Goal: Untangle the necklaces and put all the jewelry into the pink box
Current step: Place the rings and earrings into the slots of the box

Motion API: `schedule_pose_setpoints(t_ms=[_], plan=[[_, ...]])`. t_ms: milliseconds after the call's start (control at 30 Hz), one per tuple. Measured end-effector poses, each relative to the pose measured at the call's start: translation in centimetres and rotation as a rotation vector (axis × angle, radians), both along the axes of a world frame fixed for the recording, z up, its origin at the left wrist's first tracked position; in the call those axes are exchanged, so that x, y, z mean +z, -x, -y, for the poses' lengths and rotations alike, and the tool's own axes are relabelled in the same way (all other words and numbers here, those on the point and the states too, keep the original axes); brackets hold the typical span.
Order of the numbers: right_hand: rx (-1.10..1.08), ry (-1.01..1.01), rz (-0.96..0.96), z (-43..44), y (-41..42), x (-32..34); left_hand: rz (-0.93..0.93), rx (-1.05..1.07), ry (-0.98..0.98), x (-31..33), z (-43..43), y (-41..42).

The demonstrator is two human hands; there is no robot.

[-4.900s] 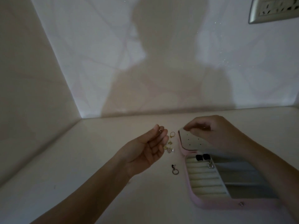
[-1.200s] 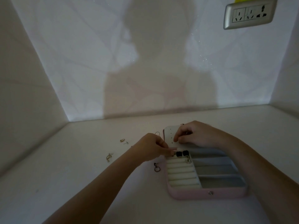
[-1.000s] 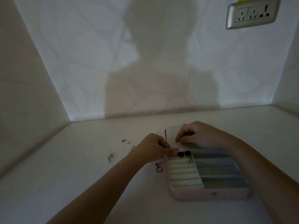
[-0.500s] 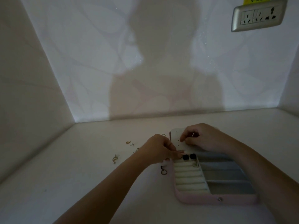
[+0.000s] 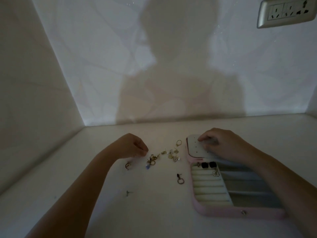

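- Hovering low over the tabletop, the left hand has its grip drawn together, thumb and fingertips meeting just left of the loose jewelry; whether anything tiny sits between them I cannot tell
- The right hand rests on the white perforated panel at the far end of the pink box, fingers curled with the tips on the panel; whether its grip pinches anything is too hidden to tell
- The pink box lies open on the right of the tabletop; two black earrings and a silver piece sit at the far end of its cream ring rolls, with grey compartments to their right
- Between the hands, the gold pieces lie scattered, a ring farthest
- Left of them sits a small knot of pieces with a blue bead, and a curved silver piece farther left
- A dark stud with a hoop lies just left of the box; a tiny stud lies nearest
- A wall socket is at the far right, high up
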State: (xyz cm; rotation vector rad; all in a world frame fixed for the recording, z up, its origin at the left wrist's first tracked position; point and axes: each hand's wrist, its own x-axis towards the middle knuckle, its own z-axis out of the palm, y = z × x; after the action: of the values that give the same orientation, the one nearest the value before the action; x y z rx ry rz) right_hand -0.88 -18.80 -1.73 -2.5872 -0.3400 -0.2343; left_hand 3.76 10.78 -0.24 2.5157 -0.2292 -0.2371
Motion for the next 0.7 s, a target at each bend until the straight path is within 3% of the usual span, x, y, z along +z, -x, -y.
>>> schedule_pose_setpoints(t_ms=[567, 700], plan=[[0.012, 0.005, -0.001, 0.2, -0.5, -0.4, 0.0, -0.12, -0.096, -0.6, 1.4, 0.1], [0.013, 0.002, 0.002, 0.2, -0.5, -0.5, -0.053, -0.112, -0.021, -0.5, 1.1, 0.1]])
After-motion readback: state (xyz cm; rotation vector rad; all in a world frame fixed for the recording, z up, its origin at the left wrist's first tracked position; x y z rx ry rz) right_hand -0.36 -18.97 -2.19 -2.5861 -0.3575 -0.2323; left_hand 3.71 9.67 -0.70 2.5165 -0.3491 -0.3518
